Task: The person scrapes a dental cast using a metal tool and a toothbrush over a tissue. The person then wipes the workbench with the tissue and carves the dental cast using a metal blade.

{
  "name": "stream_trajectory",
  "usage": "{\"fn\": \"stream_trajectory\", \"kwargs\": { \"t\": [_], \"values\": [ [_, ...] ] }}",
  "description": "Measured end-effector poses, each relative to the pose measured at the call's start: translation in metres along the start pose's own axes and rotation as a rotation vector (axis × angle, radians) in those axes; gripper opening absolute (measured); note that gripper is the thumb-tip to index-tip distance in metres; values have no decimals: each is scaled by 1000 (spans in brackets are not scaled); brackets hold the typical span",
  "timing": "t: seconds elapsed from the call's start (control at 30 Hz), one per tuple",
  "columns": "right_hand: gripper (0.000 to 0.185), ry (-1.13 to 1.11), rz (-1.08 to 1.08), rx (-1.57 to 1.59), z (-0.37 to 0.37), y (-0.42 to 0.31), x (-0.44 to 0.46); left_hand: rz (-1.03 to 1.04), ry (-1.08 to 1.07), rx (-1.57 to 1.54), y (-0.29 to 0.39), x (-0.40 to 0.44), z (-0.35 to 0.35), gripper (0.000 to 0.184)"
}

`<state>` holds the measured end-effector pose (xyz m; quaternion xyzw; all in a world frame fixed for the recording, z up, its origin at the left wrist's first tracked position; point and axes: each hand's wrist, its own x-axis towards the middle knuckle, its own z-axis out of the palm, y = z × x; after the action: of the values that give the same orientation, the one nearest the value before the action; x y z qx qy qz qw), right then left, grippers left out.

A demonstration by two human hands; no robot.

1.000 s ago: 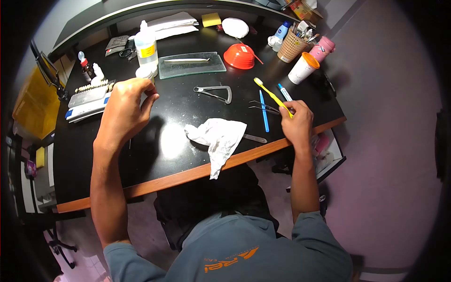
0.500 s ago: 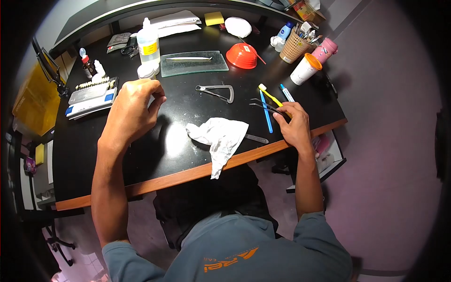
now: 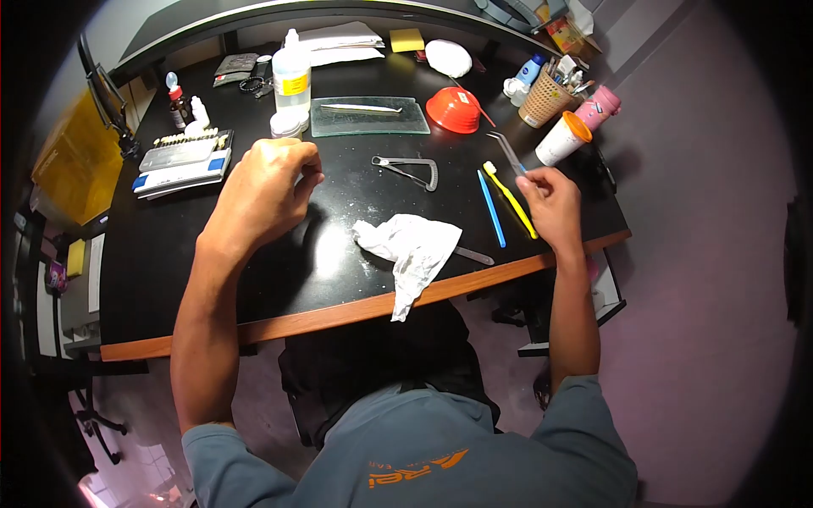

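Note:
My left hand [image 3: 269,188] hovers over the left part of the black table, its fingers curled in a pinch. Whatever it may hold is hidden by the fingers. On the right, my right hand [image 3: 555,206] grips bent-tip tweezers [image 3: 507,151], the tips pointing up and away from me. Just left of that hand lie a yellow toothbrush [image 3: 513,201] and a thin blue stick [image 3: 491,210]. A crumpled white cloth [image 3: 413,247] lies between my hands near the front edge, partly over a metal tool [image 3: 474,256]. Beyond it rests a metal caliper gauge [image 3: 408,168].
A glass slab [image 3: 368,122] bearing a slim white tool lies farther back, beside a red bowl [image 3: 452,111]. Bottles, including a large clear one [image 3: 292,78], and a shade-guide case [image 3: 182,165] stand left. A white cup [image 3: 559,142] and pen basket [image 3: 543,100] stand right, above an open drawer.
My right hand has turned the tweezers, so the tips now point away from me instead of leftward. The left hand keeps its curled pose. The whole view has shifted slightly.

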<state>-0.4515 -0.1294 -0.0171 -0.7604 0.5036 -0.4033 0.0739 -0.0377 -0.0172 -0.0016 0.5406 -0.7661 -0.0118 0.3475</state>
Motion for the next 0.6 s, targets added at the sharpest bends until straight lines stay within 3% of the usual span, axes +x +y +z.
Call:
{"fn": "stream_trajectory", "kwargs": {
  "t": [0.03, 0.23, 0.37, 0.47, 0.6],
  "values": [
    [17, -42, -89, -78, 5, -16, 9, -7, -7, -3, 0, 0, 0, 12],
    [26, -197, -82, -240, 87, -56, 77, 1, -32, -17, -6, 0, 7, 10],
    [28, -290, -44, -402, 144, -54, 121, -29, -47, 3, -6, -1, 5, 10],
    [30, -365, 110, -443, 161, -75, 135, -40, -59, 34, -8, -2, 6, 10],
    [33, -418, 87, -516, 175, -67, 148, -30, -57, 65, -8, -4, 7, 8]
  ]
}}
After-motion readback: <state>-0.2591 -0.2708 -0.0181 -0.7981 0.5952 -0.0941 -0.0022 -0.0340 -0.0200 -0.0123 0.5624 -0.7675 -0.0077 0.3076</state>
